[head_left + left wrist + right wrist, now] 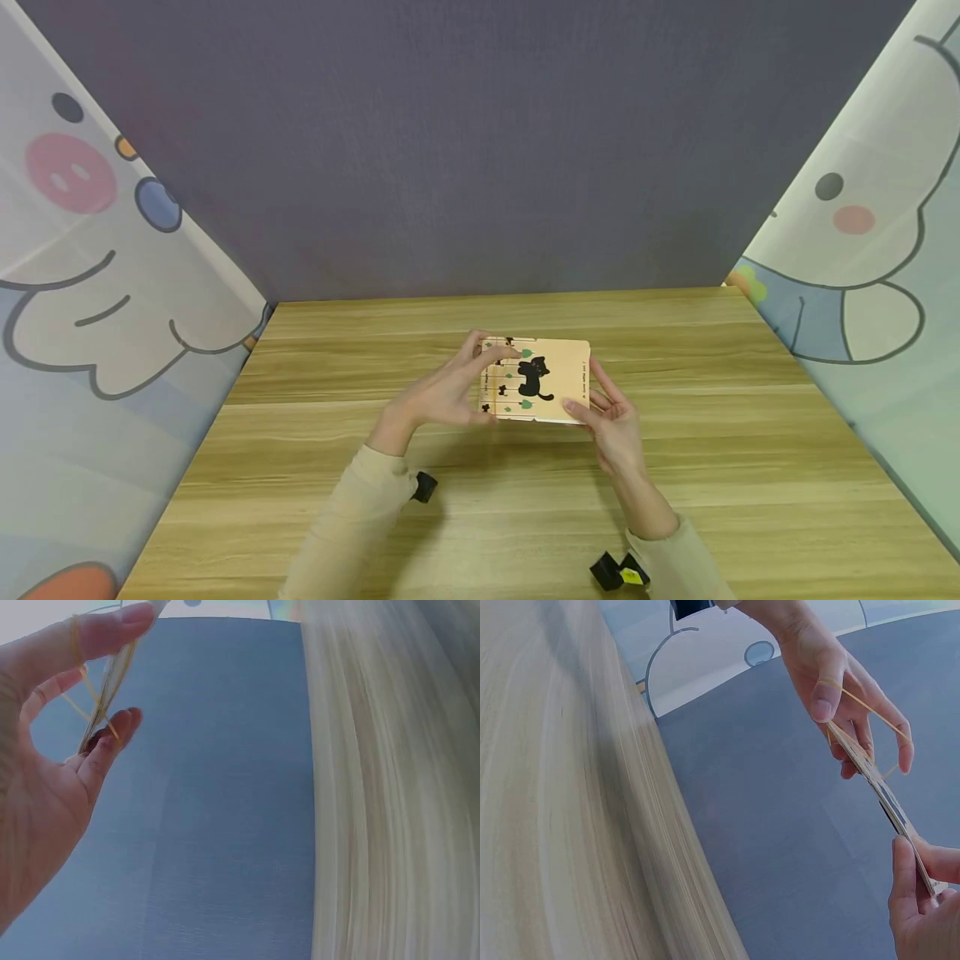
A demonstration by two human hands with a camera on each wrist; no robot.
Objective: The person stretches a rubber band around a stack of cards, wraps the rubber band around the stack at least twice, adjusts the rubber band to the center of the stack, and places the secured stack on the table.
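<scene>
A thin cream notebook [566, 367] with a black cat on its cover is held up above the table. My right hand [618, 429] pinches its right edge, thumb on the cover and fingers behind. At the left end is my left hand [442, 392], thumb at the lower edge and fingers reaching over the cover. A thin yellow rubber band [872, 710] is stretched over the left thumb and a finger and passes around the notebook's end. The right wrist view shows the notebook edge-on between both hands.
Beneath the hands lies a wood-grain table [300, 467]. A dark grey panel [480, 150] stands behind it. Cartoon-printed cloths [67, 333] hang at both sides. Black devices [606, 572] sit by the wrists.
</scene>
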